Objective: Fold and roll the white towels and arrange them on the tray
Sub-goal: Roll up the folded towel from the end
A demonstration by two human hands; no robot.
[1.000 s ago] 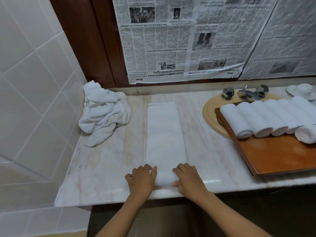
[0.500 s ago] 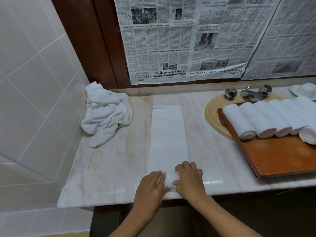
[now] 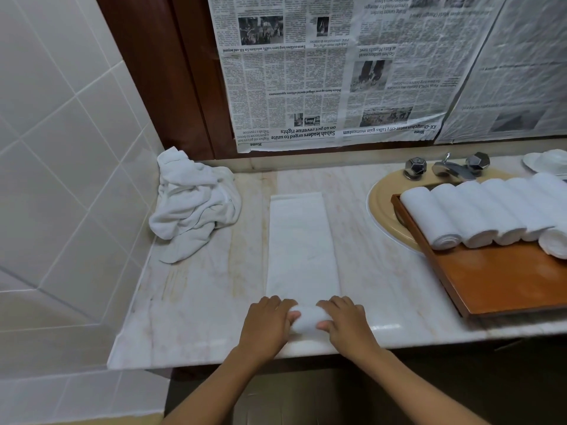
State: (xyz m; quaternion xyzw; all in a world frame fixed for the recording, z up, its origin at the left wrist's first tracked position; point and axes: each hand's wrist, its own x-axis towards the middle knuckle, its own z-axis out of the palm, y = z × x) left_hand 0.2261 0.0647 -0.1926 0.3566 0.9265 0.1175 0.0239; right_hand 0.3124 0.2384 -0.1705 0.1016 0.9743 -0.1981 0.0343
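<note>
A white towel (image 3: 302, 243), folded into a long narrow strip, lies flat on the marble counter (image 3: 199, 296) and runs away from me. Its near end is rolled into a small tight coil. My left hand (image 3: 267, 323) and my right hand (image 3: 345, 323) both grip that coil, fingers curled over its top and thumbs behind it. To the right, a brown wooden tray (image 3: 503, 280) holds several rolled white towels (image 3: 478, 213) in a row along its far side. A heap of crumpled white towels (image 3: 191, 204) sits in the left back corner.
The tray rests partly over a beige sink (image 3: 383, 210) with chrome taps (image 3: 448, 168). A white dish (image 3: 549, 161) stands at the far right. Newspaper (image 3: 337, 72) covers the wall behind. White tiles close off the left side. The counter's front edge is just under my wrists.
The near end of the strip has gone from flat to a small coil. Both hands have closed in toward each other on it.
</note>
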